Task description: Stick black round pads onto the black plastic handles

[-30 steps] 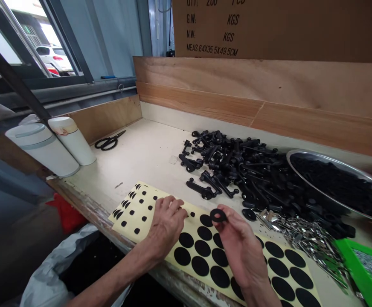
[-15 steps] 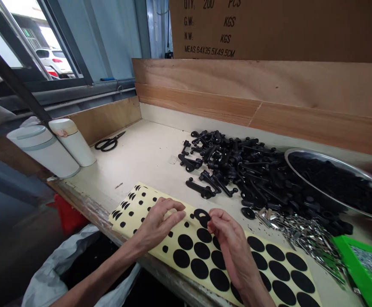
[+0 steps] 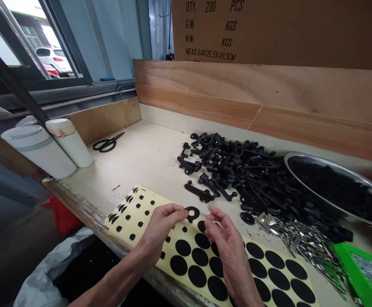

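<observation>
Between the thumb and forefinger of my left hand (image 3: 162, 224) is a black ring-shaped foam sticker (image 3: 196, 210), pinched at its left edge. It is held over a pale yellow backing sheet (image 3: 160, 204) that lies along the bench's front edge. Just right of the ring is my right hand (image 3: 226, 238), its thumb and fingertips slightly apart and nothing visible in them. Round black stickers (image 3: 200, 257) fill the sheet's right part, some of them hidden under my right hand. Small black dots (image 3: 140, 224) dot its left part.
Black plastic handles (image 3: 224, 160) lie heaped behind the sheet. A metal bowl (image 3: 339, 160) of black parts, small metal pieces (image 3: 304, 234) and a green tray (image 3: 349, 260) stand right. Scissors (image 3: 106, 144) and two white bottles (image 3: 72, 143) are left. An open bag (image 3: 42, 273) hangs below.
The ring sticker has passed from my right hand to my left, moving slightly left. My right hand's fingers have let it go and parted.
</observation>
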`<state>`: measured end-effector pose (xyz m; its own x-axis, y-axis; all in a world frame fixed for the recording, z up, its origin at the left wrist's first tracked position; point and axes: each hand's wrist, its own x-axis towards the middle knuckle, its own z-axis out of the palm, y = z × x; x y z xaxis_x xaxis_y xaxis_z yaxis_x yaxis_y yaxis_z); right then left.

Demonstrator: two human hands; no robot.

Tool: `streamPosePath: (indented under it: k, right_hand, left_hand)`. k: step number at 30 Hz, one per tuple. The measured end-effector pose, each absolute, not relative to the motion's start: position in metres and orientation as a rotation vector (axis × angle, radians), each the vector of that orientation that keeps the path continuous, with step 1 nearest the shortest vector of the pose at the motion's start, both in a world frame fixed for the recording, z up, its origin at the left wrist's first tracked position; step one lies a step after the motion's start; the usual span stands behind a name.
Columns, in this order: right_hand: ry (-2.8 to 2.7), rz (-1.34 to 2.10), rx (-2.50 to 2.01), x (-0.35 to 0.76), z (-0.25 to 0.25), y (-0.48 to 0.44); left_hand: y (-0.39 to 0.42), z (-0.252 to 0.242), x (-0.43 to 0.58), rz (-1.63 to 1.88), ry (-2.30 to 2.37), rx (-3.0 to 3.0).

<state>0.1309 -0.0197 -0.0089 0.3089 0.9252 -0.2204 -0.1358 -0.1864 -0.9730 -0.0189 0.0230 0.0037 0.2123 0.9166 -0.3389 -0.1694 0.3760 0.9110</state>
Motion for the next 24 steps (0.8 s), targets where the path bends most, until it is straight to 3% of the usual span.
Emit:
streamPosePath:
  k: [4,10,18,21,24]
  right_hand:
    - [-0.894,1.165,-1.435,0.136,-0.018,-0.02]
    - [-0.987,0.862,-1.436,0.136,-0.024,-0.017]
    - [-0.928,0.966,-1.453,0.141,-0.026,-0.019]
    - [-1.033,0.805,-1.471,0.139,-0.024,-0.02]
    - [-1.254,0.429,-1.425,0.133,-0.024,-0.025]
  left_hand:
    - [0.023,0.006,-0.015,0.874,1.094,0.902]
    - [0.029,0.007,-0.009,0.805,1.061,0.951]
    - [0.031,0.002,-0.005,0.828,0.971,0.921]
    - [0.03,0.003,-0.002,0.784,0.996,0.954]
    - [0.034,0.007,0.0,0.848,1.059,1.094]
